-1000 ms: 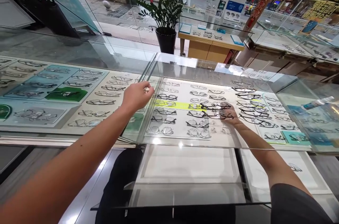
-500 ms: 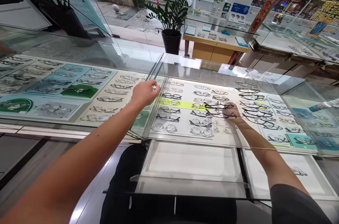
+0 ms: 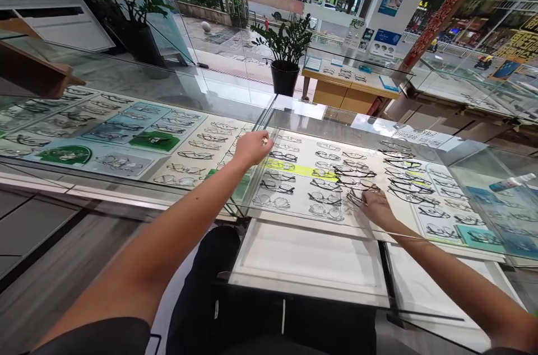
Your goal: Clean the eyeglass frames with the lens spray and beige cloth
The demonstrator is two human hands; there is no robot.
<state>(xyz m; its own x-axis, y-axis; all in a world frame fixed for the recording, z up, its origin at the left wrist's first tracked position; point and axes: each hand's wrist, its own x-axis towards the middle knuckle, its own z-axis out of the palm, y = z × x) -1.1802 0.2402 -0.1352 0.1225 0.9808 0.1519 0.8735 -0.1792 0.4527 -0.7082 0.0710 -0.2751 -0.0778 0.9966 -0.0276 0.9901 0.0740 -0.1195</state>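
My left hand [image 3: 253, 149] is closed above the joint of the glass display cases, with something small and pale in its fingers that I cannot make out. Inside the case, under the glass, my right hand [image 3: 377, 207] grips a pair of glasses [image 3: 356, 196], tilted over the white shelf. Just behind it lie dark-framed glasses [image 3: 355, 173] in a column. Rows of more glasses [image 3: 281, 178] rest to the left, beside and on a yellow strip [image 3: 300, 169]. Another group of dark frames [image 3: 407, 176] sits to the right of my right hand.
White open drawers [image 3: 311, 254] stick out below the case. A green tray [image 3: 479, 236] and a spray bottle [image 3: 513, 182] are at the right. A potted plant [image 3: 286, 58] stands beyond the glass. At the far left a brown object [image 3: 33, 72] overhangs the case.
My right hand has moved toward the near edge of the shelf with a pair of glasses. Dark frames now lie behind it. The view has shifted, and the brown object has appeared at the left.
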